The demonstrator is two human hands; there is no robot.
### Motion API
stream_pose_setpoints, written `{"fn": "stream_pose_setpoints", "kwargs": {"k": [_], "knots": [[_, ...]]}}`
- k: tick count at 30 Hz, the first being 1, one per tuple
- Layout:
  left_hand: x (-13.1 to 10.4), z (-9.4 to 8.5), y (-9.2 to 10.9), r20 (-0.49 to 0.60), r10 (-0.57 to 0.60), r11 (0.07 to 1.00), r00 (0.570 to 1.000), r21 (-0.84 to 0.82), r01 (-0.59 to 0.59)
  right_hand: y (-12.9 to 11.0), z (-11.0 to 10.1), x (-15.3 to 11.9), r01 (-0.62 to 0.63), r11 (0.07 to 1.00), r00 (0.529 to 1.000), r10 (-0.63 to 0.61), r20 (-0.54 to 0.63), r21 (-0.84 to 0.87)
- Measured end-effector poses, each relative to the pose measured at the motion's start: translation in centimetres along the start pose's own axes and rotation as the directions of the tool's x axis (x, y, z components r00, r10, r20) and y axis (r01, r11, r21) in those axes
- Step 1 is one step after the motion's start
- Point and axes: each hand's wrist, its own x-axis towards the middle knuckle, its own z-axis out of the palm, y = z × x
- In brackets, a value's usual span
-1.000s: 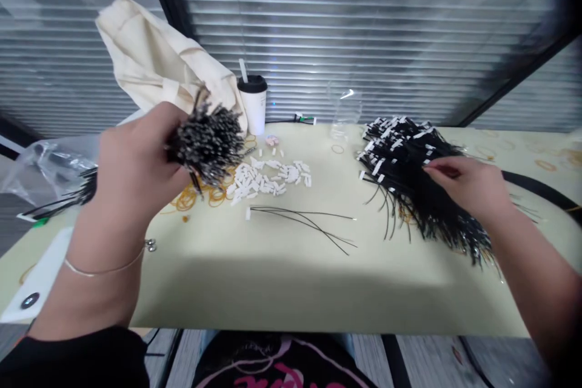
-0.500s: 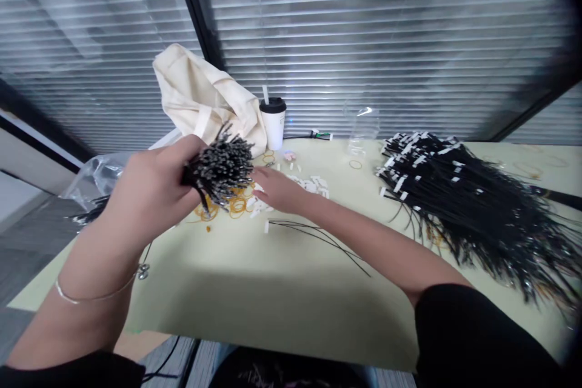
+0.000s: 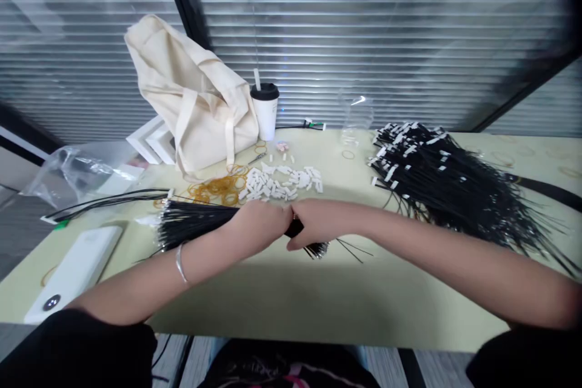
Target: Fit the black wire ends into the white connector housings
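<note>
A thick bundle of black wires (image 3: 195, 221) lies crosswise low over the table, its silvery tips fanning out on the left and more tips showing on the right. My left hand (image 3: 261, 224) is closed around the middle of this bundle. Close against it, my right hand (image 3: 321, 221) has its fingers curled round the bundle near the right end. A small orange bit shows between the two hands, too little to name. Just beyond them lie white plastic connectors (image 3: 268, 187) and a heap of yellow rubber bands (image 3: 218, 189). Thin loose wires (image 3: 352, 248) stick out beside my right hand.
A big pile of black wires with white connectors (image 3: 441, 176) covers the right side. At the back stand a cream tote bag (image 3: 204, 133), a lidded cup (image 3: 266, 115) and a clear plastic container (image 3: 357, 121). A white power bank-like box (image 3: 77, 270) lies front left.
My left hand has lowered the wire bundle from its raised, end-on position to lie crosswise. My right hand has come back from the rubber bands and connectors onto the bundle.
</note>
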Motion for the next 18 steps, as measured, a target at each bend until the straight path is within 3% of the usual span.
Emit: {"fn": "stream_pose_setpoints", "kwargs": {"k": [4, 8, 14, 18], "knots": [[0.0, 2.4, 1.6, 0.028, 0.027, 0.998, 0.999, -0.064, -0.025, 1.3, 4.2, -0.1, -0.069, 0.993, 0.998, 0.068, 0.01, 0.096], [-1.4, 3.9, 2.9, 0.045, 0.035, 0.989, 0.998, -0.146, -0.028, 1.8, 6.7, -1.5, -0.054, 0.994, 0.992, 0.064, -0.106, 0.092], [-4.7, 4.5, 2.1, 0.039, -0.084, 0.962, 0.996, -0.257, 0.091, 2.1, 8.2, -5.9, -0.15, 0.986, 0.972, 0.161, -0.173, 0.076], [-5.6, 3.7, 0.9, 0.048, -0.15, 0.939, 0.988, -0.307, 0.157, 3.3, 8.8, -9.5, -0.176, 0.97, 0.938, 0.217, -0.269, 0.169]]}}
